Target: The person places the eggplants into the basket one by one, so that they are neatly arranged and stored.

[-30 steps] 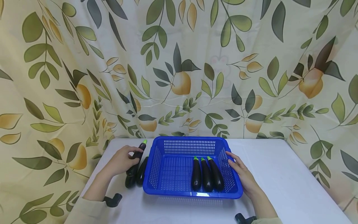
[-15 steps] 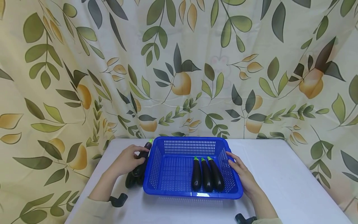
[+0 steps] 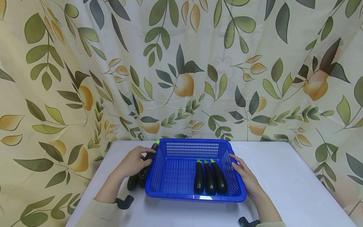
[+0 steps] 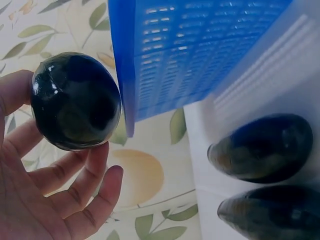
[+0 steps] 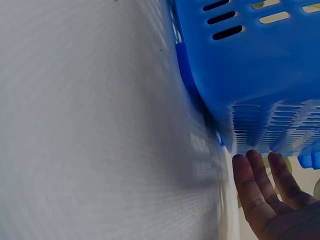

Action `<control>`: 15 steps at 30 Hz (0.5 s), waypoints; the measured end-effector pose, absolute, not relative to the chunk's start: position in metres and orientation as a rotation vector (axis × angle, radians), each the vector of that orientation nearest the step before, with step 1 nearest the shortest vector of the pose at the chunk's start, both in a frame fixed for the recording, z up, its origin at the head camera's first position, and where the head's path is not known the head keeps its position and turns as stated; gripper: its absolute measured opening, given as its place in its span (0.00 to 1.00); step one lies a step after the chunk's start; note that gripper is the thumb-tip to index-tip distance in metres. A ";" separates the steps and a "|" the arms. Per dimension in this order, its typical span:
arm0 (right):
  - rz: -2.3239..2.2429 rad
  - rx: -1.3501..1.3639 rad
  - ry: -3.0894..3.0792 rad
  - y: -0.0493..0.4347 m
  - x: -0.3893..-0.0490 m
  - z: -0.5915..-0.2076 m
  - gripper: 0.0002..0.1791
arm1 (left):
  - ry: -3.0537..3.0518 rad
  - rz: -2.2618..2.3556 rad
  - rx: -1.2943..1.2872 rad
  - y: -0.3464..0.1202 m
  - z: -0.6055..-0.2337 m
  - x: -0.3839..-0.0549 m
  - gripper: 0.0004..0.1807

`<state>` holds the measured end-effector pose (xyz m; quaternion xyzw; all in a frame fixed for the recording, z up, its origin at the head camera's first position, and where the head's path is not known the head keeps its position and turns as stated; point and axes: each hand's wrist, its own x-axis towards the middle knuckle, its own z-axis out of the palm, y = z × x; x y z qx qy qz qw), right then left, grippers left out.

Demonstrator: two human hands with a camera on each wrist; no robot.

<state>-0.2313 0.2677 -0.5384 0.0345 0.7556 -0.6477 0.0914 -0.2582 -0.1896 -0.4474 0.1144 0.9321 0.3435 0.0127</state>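
Note:
My left hand (image 3: 133, 163) grips a dark purple eggplant (image 3: 145, 171) with a green stem end, held tilted at the left rim of the blue plastic basket (image 3: 195, 141). In the left wrist view the rounded end of this eggplant (image 4: 75, 102) faces the camera, thumb and fingers around it. Below it, two more eggplants (image 4: 265, 147) lie on the table, partly hidden in the head view. Three eggplants (image 3: 210, 179) lie side by side in the basket's right half. My right hand (image 3: 250, 181) touches the basket's right side from outside, fingers extended.
A white-covered table (image 3: 286, 183) carries everything. Behind and to the left hangs a curtain (image 3: 181, 78) with leaf and fruit prints. A dark wrist device (image 3: 124, 202) sits at the left wrist, another (image 3: 248, 222) at the right.
My left hand has carried the eggplant rightward, from over the other eggplants to the basket's left rim. The right hand and the basket have stayed in place.

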 end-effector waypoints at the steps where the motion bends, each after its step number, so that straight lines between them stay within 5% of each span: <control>1: -1.924 0.102 2.245 0.268 -0.231 -0.538 0.34 | 2.908 1.068 0.363 -0.189 -0.448 -0.258 0.16; 15: -1.911 0.106 2.261 0.268 -0.231 -0.539 0.34 | 2.883 1.110 0.388 -0.174 -0.446 -0.259 0.16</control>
